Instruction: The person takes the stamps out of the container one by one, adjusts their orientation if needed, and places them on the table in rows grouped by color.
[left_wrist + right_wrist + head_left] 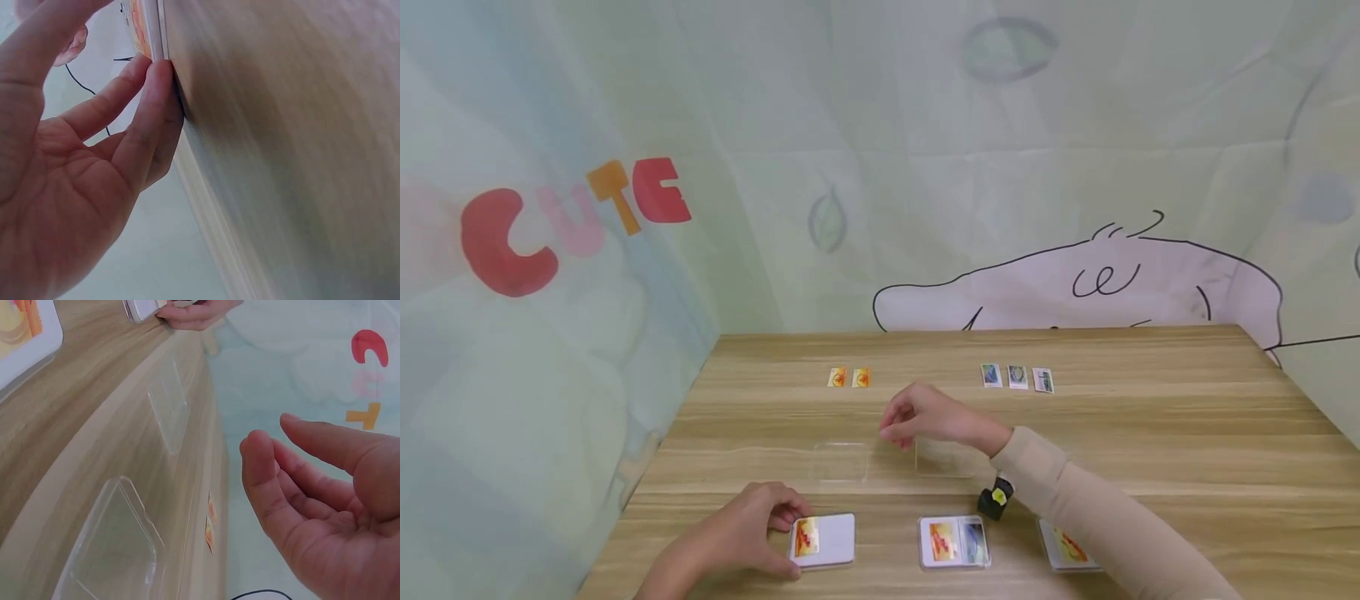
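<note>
My left hand [741, 529] holds a flat white-backed case [841, 542] at its left side, thumb at the near corner and fingers at the far one. An orange-and-yellow stamp [807, 537] lies on the left half of that case. In the left wrist view, the fingertips [159, 75] press against the case's thin edge. My right hand [928, 414] hovers over the middle of the table between two clear plastic covers [839, 462] and the stamps at the back. Its thumb and fingers are bent loosely, and nothing shows between them in the right wrist view.
A middle case [955, 565] carries an orange stamp and a dark one. Another case [1051, 542] is partly hidden under my right sleeve [1090, 500]. Two orange stamps [838, 377] and three bluish-green stamps [1017, 377] lie along the back. A black-and-yellow device [994, 500] is beside the sleeve.
</note>
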`<state>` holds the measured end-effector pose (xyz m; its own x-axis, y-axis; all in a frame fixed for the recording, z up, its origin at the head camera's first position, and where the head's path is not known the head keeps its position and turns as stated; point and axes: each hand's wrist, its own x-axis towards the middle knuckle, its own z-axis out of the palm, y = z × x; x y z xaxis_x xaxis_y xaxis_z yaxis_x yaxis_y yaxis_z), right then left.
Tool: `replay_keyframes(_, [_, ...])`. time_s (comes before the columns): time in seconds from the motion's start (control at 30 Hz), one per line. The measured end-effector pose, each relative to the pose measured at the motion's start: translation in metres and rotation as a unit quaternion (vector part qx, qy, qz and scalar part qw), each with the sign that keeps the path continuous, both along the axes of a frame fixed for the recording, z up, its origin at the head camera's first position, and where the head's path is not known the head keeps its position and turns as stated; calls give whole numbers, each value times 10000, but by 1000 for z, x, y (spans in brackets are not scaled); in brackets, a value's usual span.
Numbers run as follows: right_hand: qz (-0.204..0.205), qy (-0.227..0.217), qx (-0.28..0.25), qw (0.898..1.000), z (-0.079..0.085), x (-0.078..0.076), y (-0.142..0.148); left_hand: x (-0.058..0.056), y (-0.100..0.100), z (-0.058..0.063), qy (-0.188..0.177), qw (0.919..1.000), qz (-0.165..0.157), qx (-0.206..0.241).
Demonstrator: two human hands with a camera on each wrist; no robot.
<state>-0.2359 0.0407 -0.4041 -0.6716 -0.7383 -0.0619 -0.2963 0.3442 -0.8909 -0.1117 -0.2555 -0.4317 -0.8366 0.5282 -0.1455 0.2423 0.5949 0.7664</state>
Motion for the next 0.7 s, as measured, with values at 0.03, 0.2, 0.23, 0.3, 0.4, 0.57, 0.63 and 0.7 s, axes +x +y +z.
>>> replay_keyframes(0.03, [18, 1, 15, 10000, 0, 1, -1, 0, 0, 0, 4, 10000, 1, 2])
replay_keyframes(0.2, [96, -61, -24, 9999, -4, 3, -7, 1, -1, 0, -14, 10000, 18, 32])
replay_keyframes(0.23, [114, -74, -49, 9999, -5, 4, -8, 1, -1, -1, -9, 10000, 14, 39])
replay_keyframes(0.3, [154, -72, -57, 9998, -6, 4, -10, 0, -1, -1, 16, 10000, 9, 53])
replay_keyframes(0.4, [188, -44, -21, 9998, -8, 6, -13, 0, -1, -2, 67, 10000, -4, 54])
replay_keyframes(0.57, [306, -19, -25, 9995, -11, 8, -19, -1, -1, -1, 69, 10000, -9, 39])
replay_keyframes(0.63, [349, -54, -55, 9994, -12, 10, -21, -2, 0, -1, 37, 10000, 3, 15])
replay_keyframes(0.7, [366, -129, -81, 9992, -11, 12, -23, -3, 0, -1, 2, 10000, 6, 23])
